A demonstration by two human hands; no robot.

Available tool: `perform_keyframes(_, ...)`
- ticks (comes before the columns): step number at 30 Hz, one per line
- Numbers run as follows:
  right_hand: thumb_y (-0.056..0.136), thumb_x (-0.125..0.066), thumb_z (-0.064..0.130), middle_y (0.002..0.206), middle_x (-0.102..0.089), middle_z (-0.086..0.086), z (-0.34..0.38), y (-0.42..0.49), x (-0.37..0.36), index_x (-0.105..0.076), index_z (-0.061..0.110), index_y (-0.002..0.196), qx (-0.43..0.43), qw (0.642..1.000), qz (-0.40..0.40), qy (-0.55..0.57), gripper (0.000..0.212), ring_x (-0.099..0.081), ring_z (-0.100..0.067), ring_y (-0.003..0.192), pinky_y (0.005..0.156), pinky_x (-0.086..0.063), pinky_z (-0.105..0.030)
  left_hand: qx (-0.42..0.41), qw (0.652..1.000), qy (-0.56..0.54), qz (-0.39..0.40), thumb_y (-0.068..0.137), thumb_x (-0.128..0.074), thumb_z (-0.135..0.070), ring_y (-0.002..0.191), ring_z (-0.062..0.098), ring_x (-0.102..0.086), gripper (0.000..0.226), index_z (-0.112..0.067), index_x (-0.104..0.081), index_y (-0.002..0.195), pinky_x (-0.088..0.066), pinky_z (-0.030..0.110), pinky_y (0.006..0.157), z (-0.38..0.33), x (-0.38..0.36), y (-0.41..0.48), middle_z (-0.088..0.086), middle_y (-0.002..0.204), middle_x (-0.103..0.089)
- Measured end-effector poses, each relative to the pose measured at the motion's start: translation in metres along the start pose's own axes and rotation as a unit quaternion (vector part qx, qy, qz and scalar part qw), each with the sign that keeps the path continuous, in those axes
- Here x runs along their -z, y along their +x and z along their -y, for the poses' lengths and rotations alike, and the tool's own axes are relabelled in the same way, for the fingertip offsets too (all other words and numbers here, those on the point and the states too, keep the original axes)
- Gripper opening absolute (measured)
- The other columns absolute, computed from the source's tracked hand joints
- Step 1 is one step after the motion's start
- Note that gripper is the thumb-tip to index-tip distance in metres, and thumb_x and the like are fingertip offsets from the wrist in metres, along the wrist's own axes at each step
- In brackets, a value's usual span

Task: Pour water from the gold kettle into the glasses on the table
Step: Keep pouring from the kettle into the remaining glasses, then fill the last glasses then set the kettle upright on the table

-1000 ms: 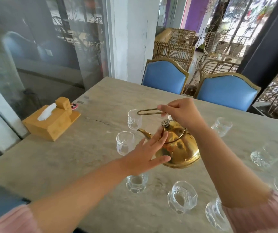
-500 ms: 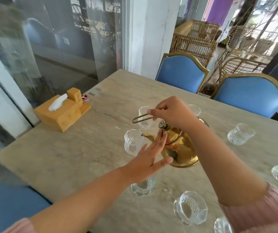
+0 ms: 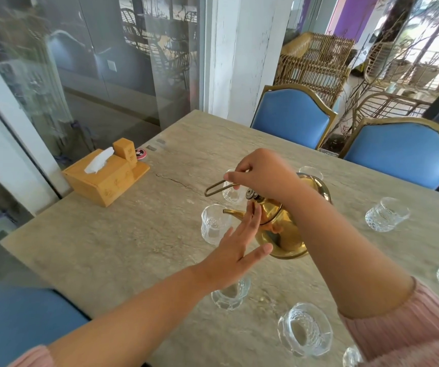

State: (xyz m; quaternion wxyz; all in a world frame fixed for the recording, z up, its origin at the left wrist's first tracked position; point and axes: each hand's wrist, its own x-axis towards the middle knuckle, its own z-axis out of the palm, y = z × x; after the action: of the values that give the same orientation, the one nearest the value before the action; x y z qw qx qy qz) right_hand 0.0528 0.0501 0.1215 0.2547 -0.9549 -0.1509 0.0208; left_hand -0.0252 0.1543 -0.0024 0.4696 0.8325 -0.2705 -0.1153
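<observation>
Gold kettle [image 3: 283, 229], tilted, right hand [image 3: 262, 174] gripping its handle, left hand [image 3: 235, 251] open against it.

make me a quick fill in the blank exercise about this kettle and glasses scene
1. The right hand holds the shiny gold metal kettle by its thin wire ____.
2. The kettle's spout points at a clear cut-glass tumbler that stands ____ on the table.
3. The left hand rests flat and ____ against the kettle's side.
4. The wooden box holds a white ____.

Missing words: handle; upright; open; tissue
</observation>
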Motion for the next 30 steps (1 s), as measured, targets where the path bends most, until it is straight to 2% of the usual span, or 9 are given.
perform_keyframes(7,0.084,-0.062,0.043,0.068,-0.071,0.0,0.008,0.002,-0.002,-0.076,0.019,0.068,0.005,1.0,0.009,-0.027,0.032,-0.047,-0.009,0.048,0.05,-0.038,-0.024,-0.005,1.0,-0.006,-0.01,0.091,-0.027,-0.064,0.137,-0.011,0.021,0.077,-0.038,0.022,0.145,0.004,0.052,0.118,-0.001,0.002,-0.004,-0.016,0.153,0.03)
perform_keyframes(14,0.084,-0.062,0.045,0.072,-0.073,-0.002,0.01,0.003,-0.003,-0.076,0.02,0.069,0.001,0.999,0.011,-0.037,0.032,-0.053,-0.012,0.052,0.055,-0.047,-0.028,-0.004,1.0,-0.011,-0.01,0.09,-0.027,-0.067,0.137,-0.013,0.02,0.077,-0.042,0.022,0.144,0.004,0.052,0.118,-0.002,0.002,-0.005,-0.017,0.153,0.029)
perform_keyframes(19,0.085,-0.062,0.042,0.071,-0.072,0.0,0.015,-0.001,-0.001,-0.074,0.021,0.068,0.012,0.999,0.011,-0.046,0.03,-0.047,-0.008,0.047,0.048,-0.038,-0.022,-0.007,1.0,-0.022,-0.019,0.09,-0.028,-0.067,0.139,-0.008,0.02,0.078,-0.039,0.021,0.145,0.003,0.052,0.118,-0.002,0.0,-0.005,-0.016,0.154,0.028)
perform_keyframes(26,0.086,-0.061,0.041,0.068,-0.071,0.0,0.017,-0.004,0.0,-0.075,0.02,0.07,0.014,0.998,0.012,-0.057,0.03,-0.045,-0.008,0.045,0.047,-0.035,-0.022,-0.006,1.0,-0.022,-0.02,0.089,-0.026,-0.068,0.139,-0.009,0.02,0.079,-0.039,0.021,0.145,0.003,0.052,0.118,-0.004,-0.001,-0.005,-0.015,0.154,0.028)
perform_keyframes(30,0.086,-0.061,0.041,0.075,-0.074,-0.003,0.018,-0.004,0.001,-0.076,0.019,0.07,0.015,0.998,0.014,-0.057,0.03,-0.05,-0.01,0.05,0.048,-0.038,-0.023,-0.01,0.999,-0.026,-0.021,0.09,-0.027,-0.067,0.139,-0.009,0.02,0.078,-0.04,0.021,0.145,0.003,0.052,0.118,-0.006,0.0,-0.005,-0.015,0.154,0.028)
